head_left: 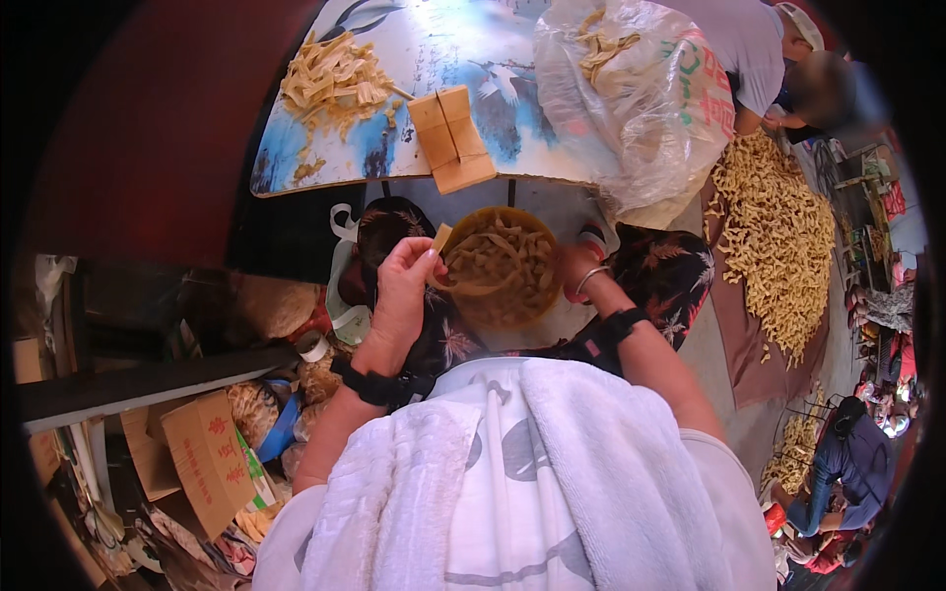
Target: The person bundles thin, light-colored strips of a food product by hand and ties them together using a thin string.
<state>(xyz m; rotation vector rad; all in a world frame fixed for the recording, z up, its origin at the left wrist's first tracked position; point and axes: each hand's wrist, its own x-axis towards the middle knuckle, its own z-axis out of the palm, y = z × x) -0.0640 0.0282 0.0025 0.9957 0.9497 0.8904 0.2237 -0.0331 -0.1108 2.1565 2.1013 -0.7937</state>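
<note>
Pinching a strip [441, 238] tightly in the left hand [402, 283], at the left rim of the yellow basin [477, 214] full of similar pieces [507, 258]. Holding the right hand [578, 270] by the opposite rim, with grip too blurred to tell.

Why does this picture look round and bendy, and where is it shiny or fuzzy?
In the head view, a fisheye lens bends things toward the black rim; also in the head view, bright light washes out part of the table and the plastic bag has shiny glints; still in the head view, the right hand looks blurry, the left hand clearer.
</note>
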